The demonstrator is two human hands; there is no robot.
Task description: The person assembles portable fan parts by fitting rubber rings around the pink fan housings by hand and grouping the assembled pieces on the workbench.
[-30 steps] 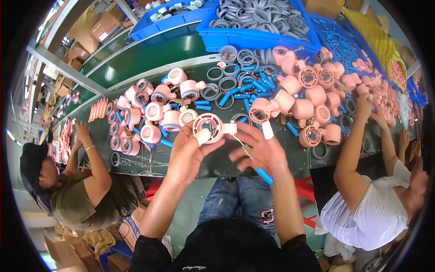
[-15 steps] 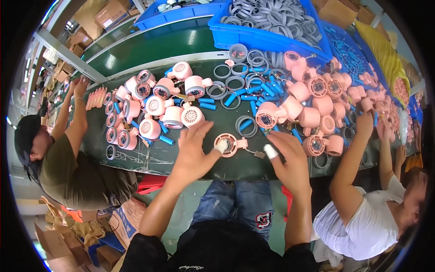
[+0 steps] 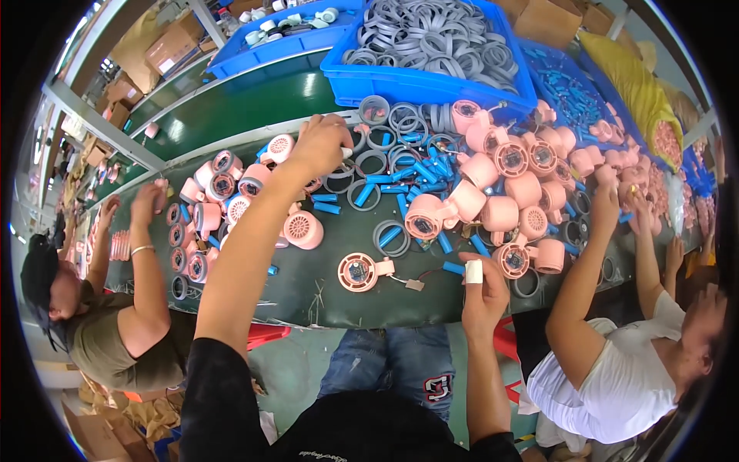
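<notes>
On the green table [image 3: 431, 300] lies a round pink casing [image 3: 357, 272]. Right of it, fingers of the right hand [image 3: 485, 294] pinch a blue cylinder [image 3: 453, 268] by one end; the left hand [image 3: 322, 145], near grey rings [image 3: 375, 117], hides its grip.

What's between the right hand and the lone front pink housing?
Head view: the pink housing's wired connector, then a blue cylinder at the right hand.
</notes>
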